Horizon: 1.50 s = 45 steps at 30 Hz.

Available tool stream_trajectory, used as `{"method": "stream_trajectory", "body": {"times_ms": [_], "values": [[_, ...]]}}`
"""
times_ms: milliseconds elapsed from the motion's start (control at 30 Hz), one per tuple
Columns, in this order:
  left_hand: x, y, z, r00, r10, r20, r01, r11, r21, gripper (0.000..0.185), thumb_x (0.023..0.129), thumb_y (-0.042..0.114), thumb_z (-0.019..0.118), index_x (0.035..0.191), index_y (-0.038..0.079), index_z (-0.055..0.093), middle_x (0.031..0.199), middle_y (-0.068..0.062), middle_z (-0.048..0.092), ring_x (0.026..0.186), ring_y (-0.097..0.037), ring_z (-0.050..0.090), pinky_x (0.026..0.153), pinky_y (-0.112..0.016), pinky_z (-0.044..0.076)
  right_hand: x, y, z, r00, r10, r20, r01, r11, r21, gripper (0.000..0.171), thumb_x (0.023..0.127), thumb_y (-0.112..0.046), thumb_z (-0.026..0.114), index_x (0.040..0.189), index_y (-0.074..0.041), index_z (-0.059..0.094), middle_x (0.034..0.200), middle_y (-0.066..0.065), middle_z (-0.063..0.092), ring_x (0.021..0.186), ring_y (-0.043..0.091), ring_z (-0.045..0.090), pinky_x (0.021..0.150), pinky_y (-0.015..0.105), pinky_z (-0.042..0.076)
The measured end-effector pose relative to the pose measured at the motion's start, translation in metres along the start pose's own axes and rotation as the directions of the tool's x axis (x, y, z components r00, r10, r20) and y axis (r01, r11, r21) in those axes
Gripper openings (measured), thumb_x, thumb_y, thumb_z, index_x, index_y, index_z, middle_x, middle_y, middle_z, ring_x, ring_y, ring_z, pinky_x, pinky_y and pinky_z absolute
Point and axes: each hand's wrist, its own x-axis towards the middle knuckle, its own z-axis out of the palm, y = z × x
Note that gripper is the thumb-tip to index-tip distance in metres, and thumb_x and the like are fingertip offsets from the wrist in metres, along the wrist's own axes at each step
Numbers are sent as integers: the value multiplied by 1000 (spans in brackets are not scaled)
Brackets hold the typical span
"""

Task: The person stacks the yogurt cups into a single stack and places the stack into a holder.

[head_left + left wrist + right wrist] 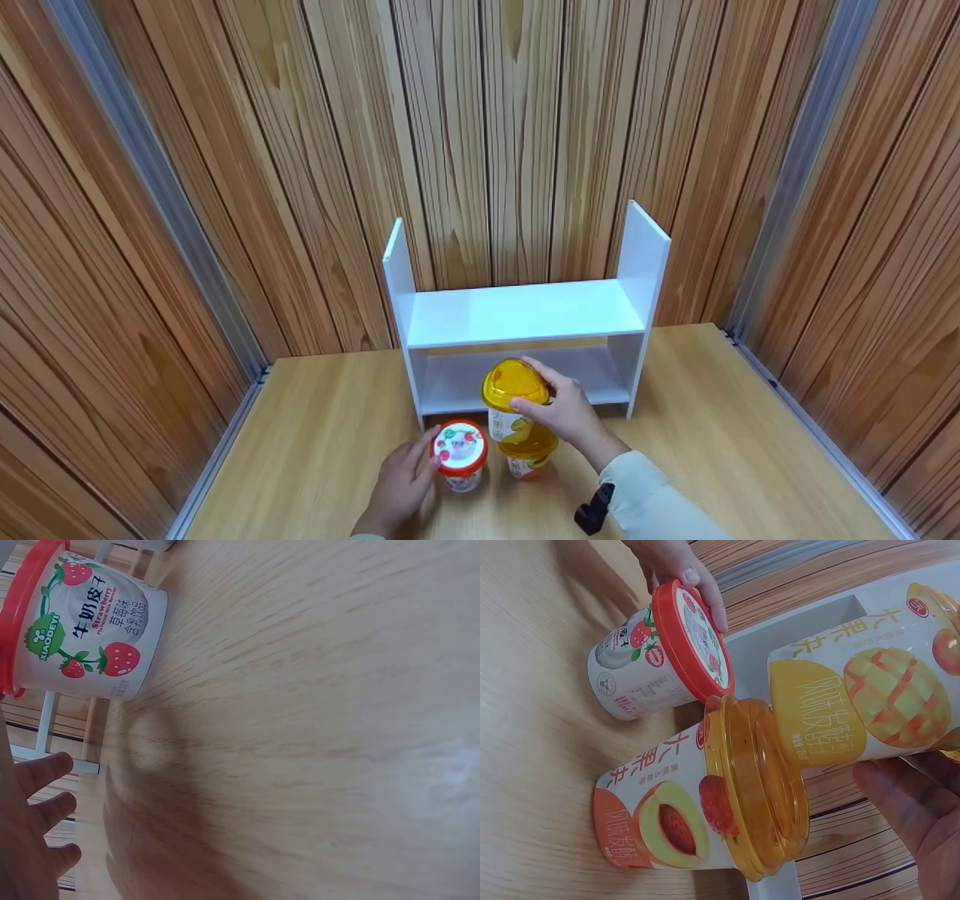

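While the right hand point(568, 412) grips the mango cup point(514, 396) above the peach cup point(529, 450), keep it level; left fingers point(418, 457) rest straight against the strawberry cup point(459, 454).

The strawberry cup point(459, 455) is white with a red lid, red strawberries, green leaves and black lettering. The mango cup point(514, 399) has a clear yellow lid and a yellow-and-white label, and the peach cup point(528, 451) an orange lid and peach-orange label. The shelf point(525, 315) is plain white; the bench point(315, 442) is pale wood grain.
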Motion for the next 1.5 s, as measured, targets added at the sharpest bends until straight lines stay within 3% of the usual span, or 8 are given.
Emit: {"method": "stream_trajectory", "body": {"times_ms": [100,233,433,533,733,967,1133,1500], "values": [[0,0,0,1000,-16,1,16,1000,-4,50,84,69,35,132,61,24,137,0,43,127,-33,34,96,-65,23,0,-2,1,1000,-2,-3,2,1000,-4,75,72,-54,70,138,-37,38,123,-2,53,104,21,54,85,43,48],[1,1,0,1000,-25,3,25,1000,-4,50,83,70,36,131,61,24,136,0,44,127,-33,34,96,-65,23,0,-5,3,1000,-4,-7,3,1000,-14,71,73,-53,70,135,-42,38,122,-2,53,104,21,54,86,43,48],[1,0,-3,997,70,-9,-70,997,25,55,88,63,37,139,45,31,131,-4,49,121,-31,41,95,-62,28,0,-5,8,999,-44,-18,43,998,-36,71,74,-52,69,136,-40,38,120,-1,55,101,20,55,86,43,48],[1,-1,-3,997,71,-9,-71,997,28,57,88,63,36,140,40,32,130,-4,50,120,-31,42,95,-62,28,0,-6,10,999,-38,-17,37,999,-37,75,73,-54,69,139,-35,38,121,-2,55,101,20,55,86,43,48],[2,0,-2,1000,17,-3,-17,1000,15,59,86,66,35,140,42,32,132,-4,47,123,-33,39,95,-64,26,0,-6,15,999,-44,-14,44,998,-34,77,73,-54,68,140,-31,38,121,-2,54,102,20,55,86,43,48],[1,1,-2,1000,-5,8,5,1000,16,59,85,68,35,139,44,31,134,-4,46,124,-34,37,95,-65,25,1,-5,21,999,-42,-3,42,999,-25,68,74,-53,68,135,-44,37,119,-4,55,101,18,56,86,41,48],[1,3,-3,999,-32,19,32,999,9,61,83,71,35,139,45,32,135,-3,46,125,-34,35,94,-66,25,1,-7,24,998,-56,5,56,998,-17,68,76,-52,68,136,-43,36,120,-3,55,100,18,56,85,40,48],[0,0,-1,1000,23,-16,-22,999,46,57,86,67,35,139,47,30,133,-3,48,124,-33,38,97,-64,23,1,-10,29,998,-64,10,65,997,-37,69,75,-54,67,135,-45,35,118,-4,55,98,18,55,83,39,49]]}}
